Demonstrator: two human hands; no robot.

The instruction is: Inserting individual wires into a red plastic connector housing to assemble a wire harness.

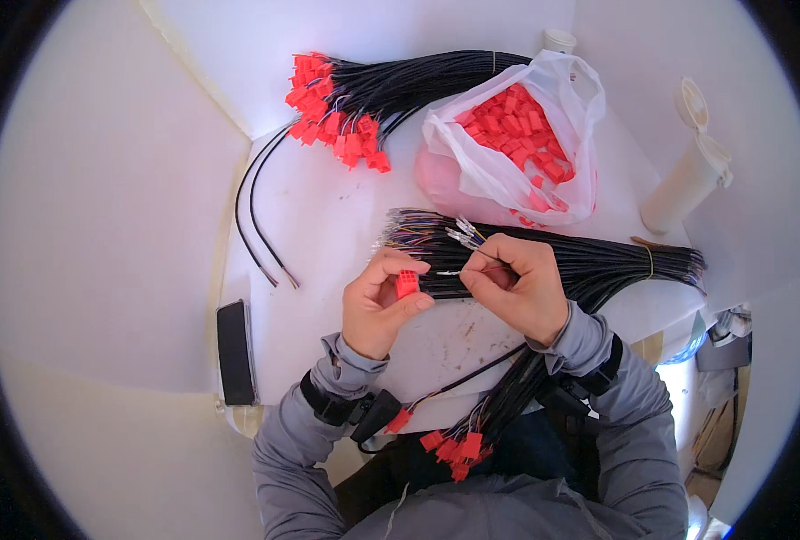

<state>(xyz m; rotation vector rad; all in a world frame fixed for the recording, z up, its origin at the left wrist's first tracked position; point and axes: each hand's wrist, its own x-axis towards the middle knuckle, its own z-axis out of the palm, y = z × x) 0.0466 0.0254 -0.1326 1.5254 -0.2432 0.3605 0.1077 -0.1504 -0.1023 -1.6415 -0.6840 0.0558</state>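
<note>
Smooth, pale walls stand close around a white table (314, 225): a left wall (85, 198), a back wall (355, 22) and a right wall (751, 99). A yellowish strip (188, 72) marks the seam between left and back. Small dark smudges dot the tabletop. The light is bright, with a faint pinkish cast. Past the table's right edge, a glaring white patch (676, 396) adjoins brownish clutter (713, 441), its details too small to tell.

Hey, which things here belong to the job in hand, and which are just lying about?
In the job:
- red connector in the left hand
- metal-tipped wires at the right hand
- black cable bundles
- bag of red connectors

Apparently just lying about:
- flat black slab
- pale bottle, lid raised
</note>
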